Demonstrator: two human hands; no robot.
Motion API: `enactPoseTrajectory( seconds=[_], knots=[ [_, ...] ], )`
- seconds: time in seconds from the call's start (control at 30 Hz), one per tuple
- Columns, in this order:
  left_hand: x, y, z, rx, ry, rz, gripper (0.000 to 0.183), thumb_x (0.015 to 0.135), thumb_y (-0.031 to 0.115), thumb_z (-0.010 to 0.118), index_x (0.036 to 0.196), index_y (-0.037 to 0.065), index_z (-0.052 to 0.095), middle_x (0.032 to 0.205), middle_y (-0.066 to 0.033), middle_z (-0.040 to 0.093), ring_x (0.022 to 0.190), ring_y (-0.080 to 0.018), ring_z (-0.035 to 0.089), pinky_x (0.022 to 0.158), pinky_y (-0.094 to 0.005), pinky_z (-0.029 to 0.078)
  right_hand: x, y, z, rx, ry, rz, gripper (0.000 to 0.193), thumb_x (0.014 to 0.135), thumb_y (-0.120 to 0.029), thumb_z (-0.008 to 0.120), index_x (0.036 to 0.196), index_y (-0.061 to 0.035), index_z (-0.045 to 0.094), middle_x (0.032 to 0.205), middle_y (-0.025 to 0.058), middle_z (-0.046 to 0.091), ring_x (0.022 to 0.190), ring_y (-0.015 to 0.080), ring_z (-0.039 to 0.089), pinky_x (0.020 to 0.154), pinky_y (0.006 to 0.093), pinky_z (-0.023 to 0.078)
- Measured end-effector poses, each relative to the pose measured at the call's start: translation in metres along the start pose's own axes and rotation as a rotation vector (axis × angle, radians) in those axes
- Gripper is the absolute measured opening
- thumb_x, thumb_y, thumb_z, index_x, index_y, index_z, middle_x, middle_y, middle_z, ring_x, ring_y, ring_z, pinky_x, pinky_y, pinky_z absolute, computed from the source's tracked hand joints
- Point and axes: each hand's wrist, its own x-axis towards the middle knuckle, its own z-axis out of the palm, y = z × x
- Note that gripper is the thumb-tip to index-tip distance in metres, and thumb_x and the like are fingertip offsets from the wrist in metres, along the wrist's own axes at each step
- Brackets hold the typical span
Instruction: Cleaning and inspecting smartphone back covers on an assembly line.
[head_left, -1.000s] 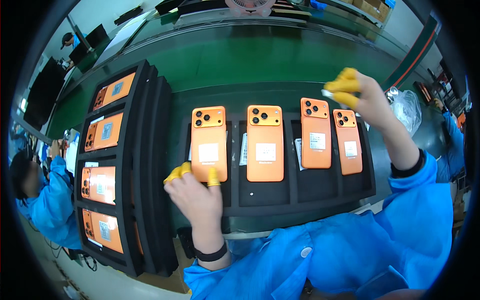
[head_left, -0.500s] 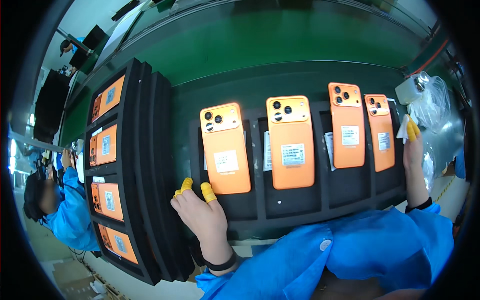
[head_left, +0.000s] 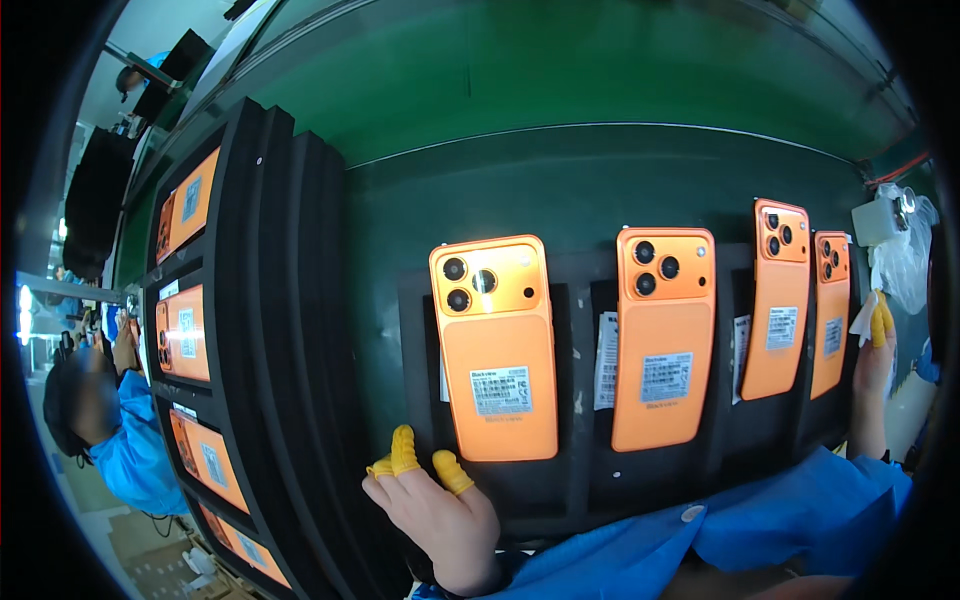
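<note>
Several orange smartphones lie back side up across a black foam tray [head_left: 570,500] in front of me. The leftmost phone [head_left: 500,390] and the phone beside it [head_left: 662,350] lean over their compartments, with white labels on their backs. Further right are a third phone [head_left: 778,300] and a narrow-looking fourth phone [head_left: 830,320]. My left hand [head_left: 435,515], wearing yellow finger cots, rests at the tray's near left corner, fingers apart and holding nothing. Beyond the fourth phone, my right hand [head_left: 872,360] pinches a white cloth [head_left: 862,318] in cot-covered fingers.
Stacked black foam trays [head_left: 300,350] stand at the left, the top one holding more orange phones [head_left: 185,330]. A clear plastic bag [head_left: 900,270] and a white box [head_left: 875,222] sit at the far right. A co-worker in blue [head_left: 135,440] is at the left.
My view has shifted, so the phones and tray appear larger, lower and farther right. Both hands keep about the same places beside the tray, and the cloth is still in my right hand.
</note>
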Motion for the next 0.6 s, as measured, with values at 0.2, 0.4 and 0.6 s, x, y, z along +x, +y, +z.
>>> enactPoseTrajectory(
  seconds=[0.2,0.4,0.6],
  knots=[
    [-0.005,-0.005,0.004,0.044,-0.005,-0.033,0.017,0.079,0.009,0.053,0.085,-0.006,0.047,0.082,-0.0248,0.048,0.087,-0.0411,0.047,0.093,-0.0501,0.029,-0.002,-0.003,-0.007,0.014,0.012,0.025,0.035,0.089,-0.019,0.045,0.12,-0.0017,0.045,0.115,0.0069,0.051,0.11,0.0143,0.046,0.094,0.0263,0.032],
    [0.01,0.001,-0.01,-0.144,0.014,0.014,0.031,0.081,0.01,0.05,0.106,-0.007,0.048,0.091,-0.0227,0.05,0.08,-0.0383,0.044,0.073,-0.0435,0.034,-0.002,-0.009,-0.005,-0.008,-0.014,0.033,0.036,0.09,-0.021,0.045,0.12,-0.0025,0.045,0.114,0.0062,0.052,0.109,0.0143,0.046,0.094,0.0265,0.032],
    [0.01,0.002,-0.008,-0.152,0.05,0.042,0.027,0.08,0.006,0.049,0.104,-0.007,0.049,0.088,-0.023,0.05,0.076,-0.0384,0.044,0.071,-0.0433,0.034,-0.006,-0.011,-0.002,-0.004,-0.034,0.032,0.036,0.09,-0.021,0.044,0.121,-0.0026,0.045,0.114,0.0058,0.052,0.109,0.014,0.046,0.094,0.0264,0.032]
  ],
)
